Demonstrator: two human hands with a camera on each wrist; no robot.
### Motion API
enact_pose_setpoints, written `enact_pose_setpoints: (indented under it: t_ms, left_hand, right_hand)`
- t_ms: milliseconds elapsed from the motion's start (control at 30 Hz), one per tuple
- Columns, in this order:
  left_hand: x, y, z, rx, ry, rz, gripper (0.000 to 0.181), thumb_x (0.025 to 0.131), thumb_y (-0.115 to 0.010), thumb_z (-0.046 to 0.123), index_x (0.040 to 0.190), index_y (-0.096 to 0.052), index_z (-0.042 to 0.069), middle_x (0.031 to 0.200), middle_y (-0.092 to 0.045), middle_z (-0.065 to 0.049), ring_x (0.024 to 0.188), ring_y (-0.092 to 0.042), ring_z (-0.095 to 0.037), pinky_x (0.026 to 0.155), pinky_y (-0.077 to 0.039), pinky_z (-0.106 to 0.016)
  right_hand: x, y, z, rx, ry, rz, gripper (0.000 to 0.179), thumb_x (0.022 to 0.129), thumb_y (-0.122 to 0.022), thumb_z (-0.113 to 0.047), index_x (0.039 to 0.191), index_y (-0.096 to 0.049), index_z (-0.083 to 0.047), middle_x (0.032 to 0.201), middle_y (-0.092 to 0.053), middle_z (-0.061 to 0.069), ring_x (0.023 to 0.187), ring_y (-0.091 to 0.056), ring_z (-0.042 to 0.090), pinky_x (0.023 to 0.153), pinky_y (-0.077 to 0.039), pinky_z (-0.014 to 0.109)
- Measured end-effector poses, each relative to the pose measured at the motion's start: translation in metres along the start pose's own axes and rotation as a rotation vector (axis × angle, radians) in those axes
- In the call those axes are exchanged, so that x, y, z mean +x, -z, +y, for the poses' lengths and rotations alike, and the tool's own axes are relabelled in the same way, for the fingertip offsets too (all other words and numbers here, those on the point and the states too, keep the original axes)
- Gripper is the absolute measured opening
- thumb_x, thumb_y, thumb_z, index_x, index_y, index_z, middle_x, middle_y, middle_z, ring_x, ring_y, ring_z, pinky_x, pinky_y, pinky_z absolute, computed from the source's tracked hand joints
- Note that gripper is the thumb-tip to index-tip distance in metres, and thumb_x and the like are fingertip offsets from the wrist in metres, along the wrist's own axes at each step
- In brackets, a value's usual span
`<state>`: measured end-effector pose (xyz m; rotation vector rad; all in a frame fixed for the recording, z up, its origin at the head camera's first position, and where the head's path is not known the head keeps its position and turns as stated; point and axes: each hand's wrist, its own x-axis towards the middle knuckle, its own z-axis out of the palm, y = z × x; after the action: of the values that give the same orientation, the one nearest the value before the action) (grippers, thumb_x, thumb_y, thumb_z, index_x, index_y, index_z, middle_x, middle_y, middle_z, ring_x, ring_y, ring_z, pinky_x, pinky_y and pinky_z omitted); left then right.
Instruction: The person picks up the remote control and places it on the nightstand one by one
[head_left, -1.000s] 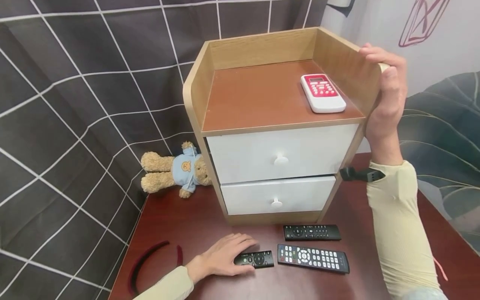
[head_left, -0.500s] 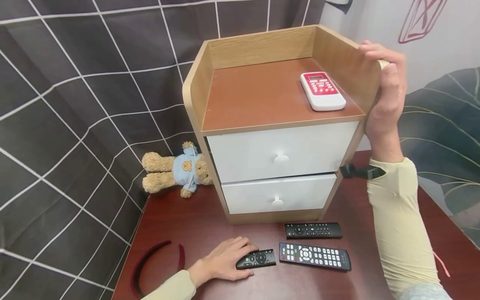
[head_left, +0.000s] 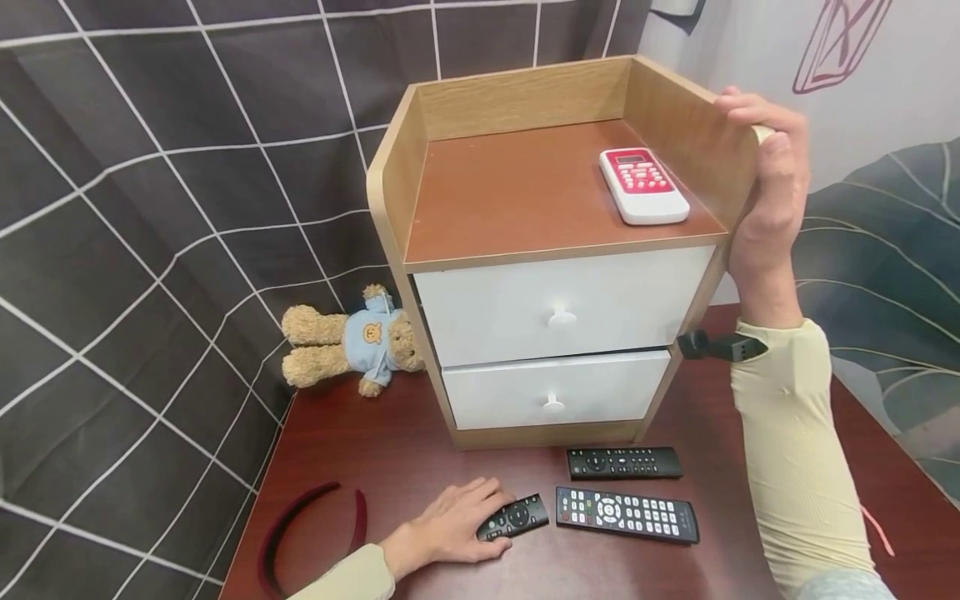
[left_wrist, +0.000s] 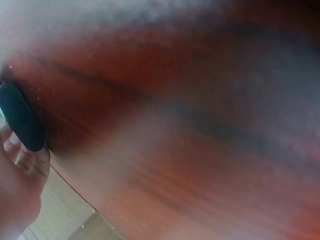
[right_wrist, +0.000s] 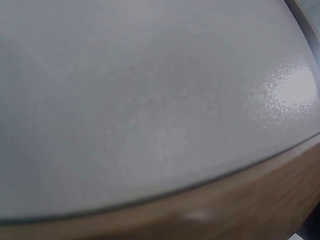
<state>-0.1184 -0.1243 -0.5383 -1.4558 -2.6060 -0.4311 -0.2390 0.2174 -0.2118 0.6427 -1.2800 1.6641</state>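
In the head view my left hand (head_left: 461, 523) holds a small black remote control (head_left: 519, 517) by its left end, thumb on the near side and fingers on the far side. In the left wrist view the dark remote (left_wrist: 22, 117) lies against the fingers (left_wrist: 37, 162). My right hand (head_left: 770, 196) grips the front edge of the right side panel of a small wooden cabinet (head_left: 562, 433). The right wrist view shows only a white drawer front (right_wrist: 150, 100) and a wood edge. Next to the held remote lie a long remote with white buttons (head_left: 628, 515) and a black remote (head_left: 624, 463).
On the cabinet's brown top lies a white and red remote (head_left: 643, 187). Both white drawers (head_left: 553, 392) are shut. A teddy bear (head_left: 352, 342) lies left of the cabinet, its head partly hidden. A dark red headband (head_left: 281, 529) lies at the table's (head_left: 420, 467) front left.
The small remote in my left hand has turned slightly, its right end now pointing farther up and away. My right hand stays on the cabinet panel.
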Motion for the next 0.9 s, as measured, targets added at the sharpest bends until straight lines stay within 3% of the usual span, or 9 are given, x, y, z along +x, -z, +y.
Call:
enact_pose_setpoints:
  t_ms: [233, 467, 733, 900]
  left_hand:
    - [0.0, -0.002, 0.003, -0.008, -0.047, 0.034, 0.054, 0.081, -0.074, 0.048, 0.126, -0.06, 0.022, 0.1, -0.055, 0.011, 0.079, -0.046, 0.003, 0.056, -0.024, -0.002]
    - [0.005, 0.004, 0.006, -0.006, -0.053, 0.075, 0.056, 0.079, -0.076, 0.046, 0.125, -0.06, 0.02, 0.098, -0.054, 0.01, 0.075, -0.045, 0.005, 0.056, -0.025, -0.002]
    - [0.017, 0.018, 0.007, -0.01, -0.109, 0.16, 0.065, 0.079, -0.076, 0.043, 0.135, -0.056, 0.018, 0.098, -0.053, 0.007, 0.068, -0.045, 0.004, 0.055, -0.032, -0.003]
    - [0.028, 0.032, 0.011, 0.008, -0.145, 0.195, 0.065, 0.076, -0.078, 0.041, 0.133, -0.057, 0.016, 0.096, -0.053, 0.006, 0.067, -0.045, 0.004, 0.055, -0.034, -0.003]
  right_hand:
    - [0.0, 0.004, 0.001, -0.018, -0.001, -0.021, 0.025, 0.091, -0.049, -0.022, 0.103, -0.065, -0.007, 0.121, -0.066, 0.009, 0.13, -0.047, 0.029, 0.112, -0.027, 0.032]
    - [-0.001, 0.007, 0.001, -0.032, 0.007, -0.038, 0.028, 0.092, -0.048, -0.024, 0.105, -0.066, -0.007, 0.123, -0.066, 0.009, 0.13, -0.047, 0.028, 0.112, -0.025, 0.034]
    - [-0.001, 0.007, 0.001, -0.036, 0.01, -0.041, 0.029, 0.091, -0.048, -0.024, 0.106, -0.067, -0.007, 0.124, -0.066, 0.009, 0.13, -0.047, 0.028, 0.112, -0.025, 0.034]
    - [-0.002, 0.007, 0.002, -0.035, 0.017, -0.057, 0.03, 0.091, -0.048, -0.025, 0.106, -0.066, -0.006, 0.125, -0.066, 0.009, 0.131, -0.047, 0.028, 0.112, -0.025, 0.034]
